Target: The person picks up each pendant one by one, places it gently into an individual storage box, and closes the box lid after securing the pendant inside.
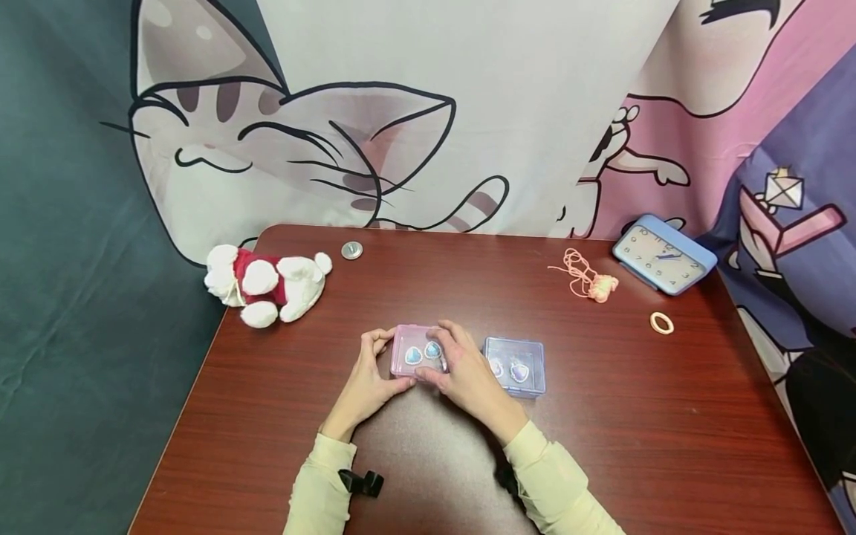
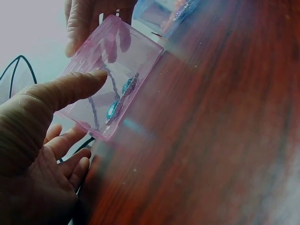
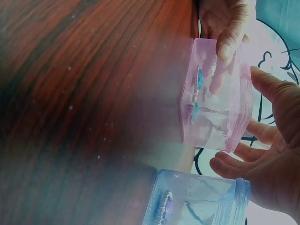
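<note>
A clear pink plastic box (image 1: pixel 405 339) with a lid sits on the table between both hands. Inside lie two blue heart-shaped gems (image 1: pixel 414 356) with beaded silvery edges. My left hand (image 1: pixel 364 383) grips the box's left side, thumb at the near face and fingers at the far corner. From the right, my right hand (image 1: pixel 468 375) spans the lid, thumb at the near edge and fingertips at the far edge. In the right wrist view the lid of the pink box (image 3: pixel 211 133) looks closed. Close by the right hand is a clear blue box (image 1: pixel 531 357) holding similar heart-shaped pieces (image 1: pixel 519 371).
On the brown table (image 1: pixel 635 446) a white plush toy (image 1: pixel 304 286) in red lies at the back left, beside a small silvery round tin (image 1: pixel 351 250). Toward the back right are pink yarn (image 1: pixel 602 287), a blue clock (image 1: pixel 665 256) and a pale ring (image 1: pixel 661 323).
</note>
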Demonstrator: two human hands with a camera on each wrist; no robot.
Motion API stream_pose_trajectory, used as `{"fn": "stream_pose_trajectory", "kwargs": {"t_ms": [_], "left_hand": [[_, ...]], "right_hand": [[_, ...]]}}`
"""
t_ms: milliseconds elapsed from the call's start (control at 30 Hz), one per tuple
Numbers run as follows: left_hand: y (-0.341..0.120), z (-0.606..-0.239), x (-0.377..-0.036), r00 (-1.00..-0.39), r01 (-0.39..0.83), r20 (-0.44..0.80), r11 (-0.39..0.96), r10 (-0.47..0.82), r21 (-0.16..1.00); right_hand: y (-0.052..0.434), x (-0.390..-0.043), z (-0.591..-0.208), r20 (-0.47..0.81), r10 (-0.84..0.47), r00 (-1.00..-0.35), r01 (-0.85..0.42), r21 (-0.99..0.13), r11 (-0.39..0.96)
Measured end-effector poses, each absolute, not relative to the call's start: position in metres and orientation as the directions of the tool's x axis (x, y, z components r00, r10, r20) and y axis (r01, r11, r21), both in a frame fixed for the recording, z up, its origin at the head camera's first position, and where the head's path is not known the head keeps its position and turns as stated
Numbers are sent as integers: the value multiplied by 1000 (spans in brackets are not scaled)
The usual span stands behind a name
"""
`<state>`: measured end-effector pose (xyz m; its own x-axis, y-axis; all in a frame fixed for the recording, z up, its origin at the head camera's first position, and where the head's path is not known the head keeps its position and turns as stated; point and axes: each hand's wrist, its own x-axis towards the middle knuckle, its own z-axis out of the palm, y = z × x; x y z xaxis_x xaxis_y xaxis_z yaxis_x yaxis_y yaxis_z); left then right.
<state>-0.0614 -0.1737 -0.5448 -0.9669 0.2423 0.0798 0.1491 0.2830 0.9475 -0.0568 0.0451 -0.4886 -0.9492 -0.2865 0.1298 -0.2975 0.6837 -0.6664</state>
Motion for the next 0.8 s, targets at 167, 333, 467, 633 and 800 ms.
{"fn": "stream_pose_trajectory", "kwargs": {"t_ms": [167,333,467,633,800], "left_hand": [[-173,-545,-61,-967,153,84,284,242,947],[-172,-545,-61,-966,154,83,290,243,944],[-172,-545,-62,-967,152,82,290,241,945],[-172,-547,-61,-967,150,80,286,242,947],[-172,-548,-58,-963,150,64,320,263,936]], "right_hand": [[45,-57,-488,124,-285,-950,-292,-671,682],[45,-57,-488,134,-280,-951,-296,-667,684],[44,-57,-489,142,-277,-950,-300,-660,689],[46,-56,-488,149,-290,-945,-315,-651,691],[69,-49,-475,224,-281,-933,-356,-676,645]]}}
